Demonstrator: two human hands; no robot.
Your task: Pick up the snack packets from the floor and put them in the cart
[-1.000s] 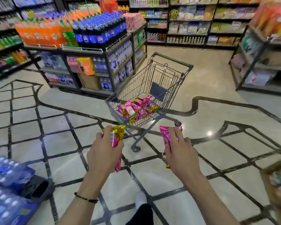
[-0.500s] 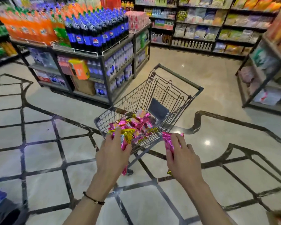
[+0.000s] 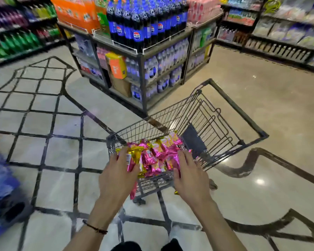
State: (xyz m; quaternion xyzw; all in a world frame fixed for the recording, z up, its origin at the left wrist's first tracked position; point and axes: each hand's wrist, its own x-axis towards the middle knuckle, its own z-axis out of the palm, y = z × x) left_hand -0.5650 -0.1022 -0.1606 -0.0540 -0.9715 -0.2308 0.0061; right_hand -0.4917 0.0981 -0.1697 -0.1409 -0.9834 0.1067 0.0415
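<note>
A: What's different from a second ago?

B: Then both hands were short of the cart [image 3: 230,104], over open floor [image 3: 53,187]. Now the left hand [image 3: 116,175] and the right hand [image 3: 190,175] reach over its near rim, right above the heap of snack packets [image 3: 158,154] lying in the basket.

A: Are the hands carrying anything?

B: Yes. The left hand is wrapped around a pink and gold packet [image 3: 131,160], its lower end poking out below the palm. The right hand is curled around a second pink packet [image 3: 177,163] (mostly hidden under the fingers).

A: So what does that mean for the job?

B: I'd judge these two are about to be let go onto the heap; they only need releasing. No packets show on the floor here, though I can't see behind the person.

A: Any writing you can read?

B: The dark cola bottles [image 3: 136,24] on the display stand [image 3: 163,49] carry blue Pepsi labels. The packet print is too blurred to read, and so is the orange box [image 3: 117,67].
</note>
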